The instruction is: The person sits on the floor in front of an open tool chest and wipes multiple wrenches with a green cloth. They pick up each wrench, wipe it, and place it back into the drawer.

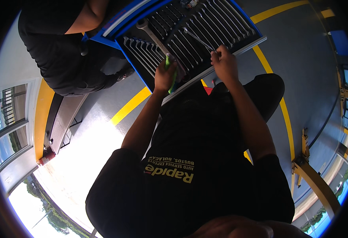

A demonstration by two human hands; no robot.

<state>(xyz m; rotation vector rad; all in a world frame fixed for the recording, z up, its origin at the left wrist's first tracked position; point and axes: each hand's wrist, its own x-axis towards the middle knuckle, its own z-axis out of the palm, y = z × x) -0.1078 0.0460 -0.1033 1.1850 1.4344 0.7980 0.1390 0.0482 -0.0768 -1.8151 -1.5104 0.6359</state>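
My left hand (165,76) is closed around a bright green cloth-like piece (168,62) at the front of an open drawer (205,71). A large combination wrench (154,38) slants down to that hand, its ring end toward the back; whether my fingers also grip its lower end I cannot tell. To the right, my right hand (224,63) pinches the near end of a slimmer wrench (197,39), which lies at an angle across others. Rows of silver wrenches (217,25) fill the dark drawer, smaller ones at the back and longer ones at both sides.
The drawer belongs to a blue tool cabinet (105,38). Close by on the left is another person in dark clothes (71,63). Yellow lines (131,106) mark the grey floor. A yellow metal arm (315,184) stands at the lower right, and a bench (66,119) at the left.
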